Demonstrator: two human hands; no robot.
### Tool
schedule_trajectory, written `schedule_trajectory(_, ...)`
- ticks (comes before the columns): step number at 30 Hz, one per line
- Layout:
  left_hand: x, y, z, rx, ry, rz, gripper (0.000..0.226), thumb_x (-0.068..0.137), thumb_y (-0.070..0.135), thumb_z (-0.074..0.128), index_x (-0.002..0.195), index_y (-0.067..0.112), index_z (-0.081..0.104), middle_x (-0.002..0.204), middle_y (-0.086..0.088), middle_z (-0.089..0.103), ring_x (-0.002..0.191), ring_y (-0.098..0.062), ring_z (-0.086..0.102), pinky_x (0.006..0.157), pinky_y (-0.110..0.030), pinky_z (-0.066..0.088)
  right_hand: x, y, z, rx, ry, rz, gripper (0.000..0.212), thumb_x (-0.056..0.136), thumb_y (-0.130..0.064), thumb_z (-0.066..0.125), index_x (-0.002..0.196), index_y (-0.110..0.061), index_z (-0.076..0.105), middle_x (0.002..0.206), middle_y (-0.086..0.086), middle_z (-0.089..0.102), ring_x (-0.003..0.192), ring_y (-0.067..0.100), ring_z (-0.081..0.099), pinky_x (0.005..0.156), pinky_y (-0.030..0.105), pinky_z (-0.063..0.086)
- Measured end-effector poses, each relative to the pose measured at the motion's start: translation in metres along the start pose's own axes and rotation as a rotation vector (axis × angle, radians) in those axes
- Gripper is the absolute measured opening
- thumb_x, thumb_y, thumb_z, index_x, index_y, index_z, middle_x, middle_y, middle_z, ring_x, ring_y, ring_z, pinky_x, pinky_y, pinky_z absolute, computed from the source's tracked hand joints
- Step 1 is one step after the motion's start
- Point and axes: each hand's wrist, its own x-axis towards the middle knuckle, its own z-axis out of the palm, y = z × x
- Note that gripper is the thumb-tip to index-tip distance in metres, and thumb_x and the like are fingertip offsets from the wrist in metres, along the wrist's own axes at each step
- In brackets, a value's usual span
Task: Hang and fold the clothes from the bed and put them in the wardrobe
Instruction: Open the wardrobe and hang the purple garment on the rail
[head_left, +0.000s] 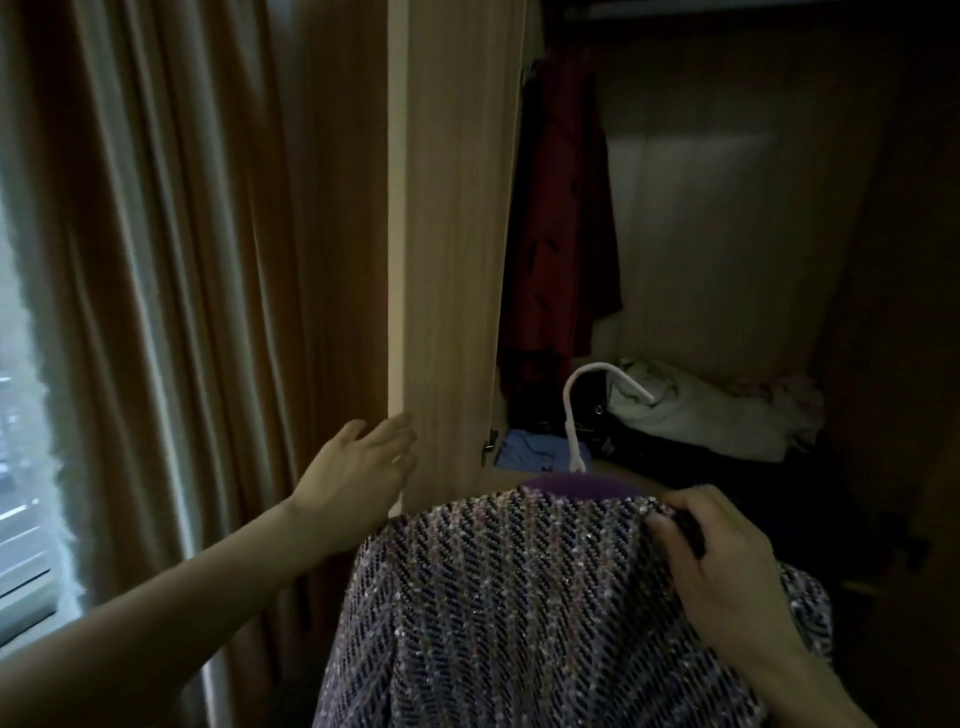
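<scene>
While the left hand rests open-fingered on the wardrobe door, the right hand grips a tweed garment beside tan curtains.

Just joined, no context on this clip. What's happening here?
A person stands at an open wardrobe. The right hand grips the shoulder of a purple tweed garment that sits on a hanger with a white hook, not yet on any rail. The left hand, fingers straight, reaches to the edge of the wardrobe door. Inside, a red garment already hangs at the left, and loose clothes lie piled on the wardrobe floor. A curtain hangs left of the door.
</scene>
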Motion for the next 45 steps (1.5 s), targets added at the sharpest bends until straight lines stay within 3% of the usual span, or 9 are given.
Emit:
schedule_trajectory(5, 0.005, 0.009, -0.017, -0.053, 0.009, -0.020, 0.042, 0.095, 0.040, 0.044, 0.135, 0.027, 0.050, 0.148, 0.000, 0.044, 0.144, -0.023, 0.026, 0.108, -0.046, 0.033, 0.002, 0.000, -0.007, -0.045, 0.020, 0.027, 0.015, 0.092, -0.038, 0.051, 0.093, -0.024, 0.057, 0.086, -0.013, 0.052, 0.076, 0.006, 0.054, 0.059, 0.029, 0.042)
schedule_trajectory(9, 0.000, 0.026, -0.047, -0.697, 0.169, 0.018, 0.038, 0.099, 0.058, 0.028, 0.097, 0.036, 0.059, 0.096, 0.017, 0.061, 0.093, -0.007, 0.056, 0.081, -0.032, 0.049, 0.001, -0.002, -0.016, -0.075, 0.048, 0.008, 0.014, 0.093, -0.034, 0.053, 0.095, -0.022, 0.058, 0.087, -0.011, 0.053, 0.077, 0.008, 0.054, 0.060, 0.036, 0.048)
schedule_trajectory(13, 0.001, 0.047, -0.074, -1.038, 0.234, 0.275, 0.019, 0.096, 0.043, 0.055, 0.096, 0.028, 0.067, 0.088, 0.016, 0.059, 0.083, -0.004, 0.056, 0.073, -0.029, 0.048, 0.008, -0.002, -0.031, -0.083, 0.045, -0.056, 0.015, 0.094, -0.033, 0.054, 0.096, -0.019, 0.061, 0.088, -0.010, 0.054, 0.079, 0.005, 0.055, 0.064, 0.027, 0.046)
schedule_trajectory(18, -0.001, 0.076, -0.083, -1.481, 0.217, 0.235, 0.014, 0.087, 0.042, 0.069, 0.091, 0.029, 0.069, 0.085, 0.005, 0.069, 0.078, -0.019, 0.066, 0.070, -0.039, 0.054, 0.024, 0.015, -0.056, -0.141, 0.038, -0.120, 0.027, 0.097, -0.037, 0.053, 0.099, -0.012, 0.062, 0.090, -0.006, 0.054, 0.081, 0.012, 0.054, 0.071, 0.025, 0.043)
schedule_trajectory(23, -0.003, 0.121, -0.068, -1.635, 0.014, 0.125, 0.002, 0.092, 0.028, 0.068, 0.090, 0.028, 0.067, 0.088, -0.003, 0.070, 0.084, -0.024, 0.066, 0.081, -0.050, 0.052, 0.025, 0.032, -0.057, -0.241, -0.092, -0.143, 0.025, 0.097, -0.035, 0.051, 0.104, -0.014, 0.062, 0.096, -0.005, 0.054, 0.091, 0.012, 0.051, 0.078, 0.031, 0.045)
schedule_trajectory(33, 0.005, 0.195, -0.092, -1.988, -0.282, -0.041, 0.011, 0.093, 0.023, 0.068, 0.082, 0.020, 0.069, 0.088, -0.014, 0.069, 0.076, -0.015, 0.063, 0.071, -0.027, 0.048, 0.007, 0.035, -0.068, -0.241, -0.268, 0.202, 0.038, 0.093, -0.018, 0.060, 0.129, -0.025, 0.052, 0.122, -0.005, 0.050, 0.115, 0.015, 0.048, 0.097, 0.031, 0.045)
schedule_trajectory(37, 0.015, 0.227, -0.101, -1.964, -0.249, -0.183, 0.012, 0.093, 0.020, 0.066, 0.084, 0.012, 0.065, 0.070, -0.007, 0.063, 0.061, -0.012, 0.054, 0.061, -0.028, 0.044, -0.015, 0.007, -0.069, -0.286, -0.233, 0.400, 0.027, 0.091, -0.043, 0.060, 0.102, -0.018, 0.059, 0.094, 0.000, 0.058, 0.081, 0.013, 0.058, 0.069, 0.031, 0.051)
schedule_trajectory(39, 0.019, 0.236, -0.109, -2.009, -0.167, -0.258, 0.014, 0.094, 0.017, 0.065, 0.082, 0.011, 0.065, 0.072, -0.010, 0.068, 0.060, -0.011, 0.056, 0.057, -0.027, 0.046, -0.024, -0.006, -0.063, -0.194, -0.322, 0.465, 0.053, 0.085, -0.062, 0.057, 0.079, -0.010, 0.062, 0.070, 0.009, 0.061, 0.057, 0.016, 0.055, 0.051, 0.031, 0.042)
schedule_trajectory(45, 0.020, 0.252, -0.127, -1.999, 0.023, -0.178, 0.023, 0.087, 0.000, 0.065, 0.080, 0.022, 0.067, 0.077, 0.005, 0.072, 0.071, -0.006, 0.068, 0.058, -0.018, 0.052, -0.019, -0.022, -0.055, 0.001, -0.283, 0.523, 0.043, 0.086, -0.048, 0.065, 0.081, -0.005, 0.065, 0.074, 0.010, 0.068, 0.066, 0.019, 0.065, 0.064, 0.043, 0.055)
